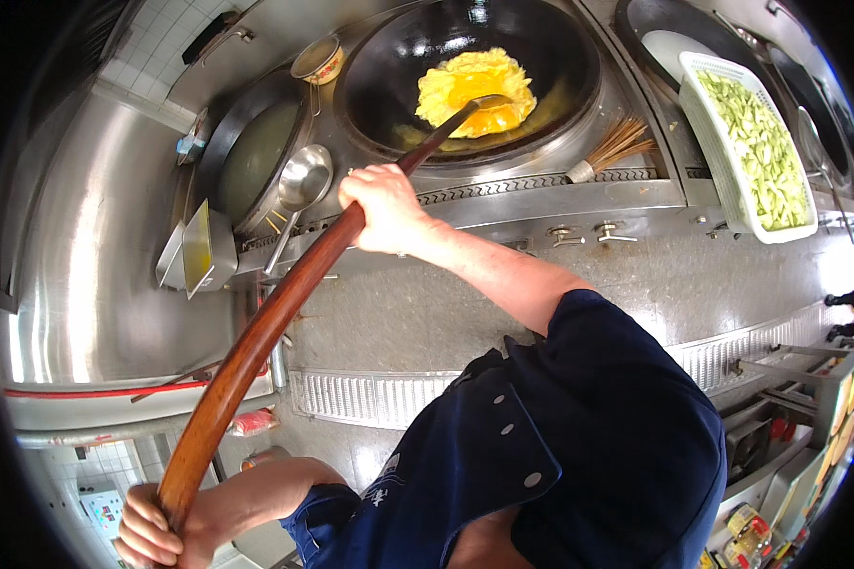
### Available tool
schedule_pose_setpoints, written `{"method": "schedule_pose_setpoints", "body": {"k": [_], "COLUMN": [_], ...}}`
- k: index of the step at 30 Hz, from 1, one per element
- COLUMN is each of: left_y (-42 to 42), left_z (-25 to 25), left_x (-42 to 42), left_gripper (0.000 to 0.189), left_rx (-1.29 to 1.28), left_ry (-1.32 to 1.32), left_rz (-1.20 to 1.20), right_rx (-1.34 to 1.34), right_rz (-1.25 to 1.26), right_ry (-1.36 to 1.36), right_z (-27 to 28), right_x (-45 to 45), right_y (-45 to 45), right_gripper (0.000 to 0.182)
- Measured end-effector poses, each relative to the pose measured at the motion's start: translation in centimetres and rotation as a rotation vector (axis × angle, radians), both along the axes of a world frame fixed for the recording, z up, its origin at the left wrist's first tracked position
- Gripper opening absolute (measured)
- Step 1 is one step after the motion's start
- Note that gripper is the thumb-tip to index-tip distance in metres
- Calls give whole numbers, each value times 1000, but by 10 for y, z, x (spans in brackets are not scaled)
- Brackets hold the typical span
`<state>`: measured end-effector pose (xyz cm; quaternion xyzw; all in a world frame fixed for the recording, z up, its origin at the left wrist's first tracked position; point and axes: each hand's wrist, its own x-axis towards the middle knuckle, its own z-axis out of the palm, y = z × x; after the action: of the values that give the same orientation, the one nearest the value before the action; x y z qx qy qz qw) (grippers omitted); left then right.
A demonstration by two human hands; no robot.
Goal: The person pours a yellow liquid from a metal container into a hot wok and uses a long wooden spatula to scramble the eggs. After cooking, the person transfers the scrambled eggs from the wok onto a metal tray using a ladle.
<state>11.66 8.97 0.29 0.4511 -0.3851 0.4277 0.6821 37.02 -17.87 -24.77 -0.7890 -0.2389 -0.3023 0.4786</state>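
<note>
A long wooden handle point(256, 341) of a large wok spatula runs diagonally from the lower left up to the wok. My left hand point(153, 530) is wrapped around its near end. Further up, my right hand point(384, 206) grips the same shaft just before the wok's rim. The spatula's metal head point(489, 102) rests on a mass of yellow egg point(462, 78), fluffy at the edges and glossy in the middle. This egg lies in a big black wok point(384, 78) set into a steel range.
Left of the wok are a steel ladle point(304, 176), a second wok point(256, 153) holding cloudy liquid, and metal containers point(203, 256). A bamboo brush point(608, 149) lies at the right. Beyond it, a white basket point(704, 135) holds cut green vegetables. Valve handles point(615, 232) jut from the range front.
</note>
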Motion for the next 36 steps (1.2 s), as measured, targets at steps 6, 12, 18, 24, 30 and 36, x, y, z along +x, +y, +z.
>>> {"method": "schedule_pose_setpoints", "body": {"k": [6,12,18,24,30,36], "left_y": [-80,-91,-12,-18,-116,-66], "left_z": [-53,-88,-17,0,-89,-67], "left_x": [36,37,9,2,34,20], "left_gripper": [28,28,31,24,27,27], "left_rx": [117,285,71,50,326,230], "left_ry": [-38,64,78,-70,-32,90], "left_rz": [35,119,-15,-13,100,98], "right_rx": [9,-90,-36,29,-44,-100], "right_rz": [18,27,-41,5,33,-61], "right_ry": [-130,-34,-47,-53,-62,-34], "right_z": [-36,-49,-12,-13,-52,-40], "right_x": [63,72,11,16,75,42], "right_y": [-30,-70,-18,-1,-62,-58], "right_gripper": [28,27,27,26,27,22]}}
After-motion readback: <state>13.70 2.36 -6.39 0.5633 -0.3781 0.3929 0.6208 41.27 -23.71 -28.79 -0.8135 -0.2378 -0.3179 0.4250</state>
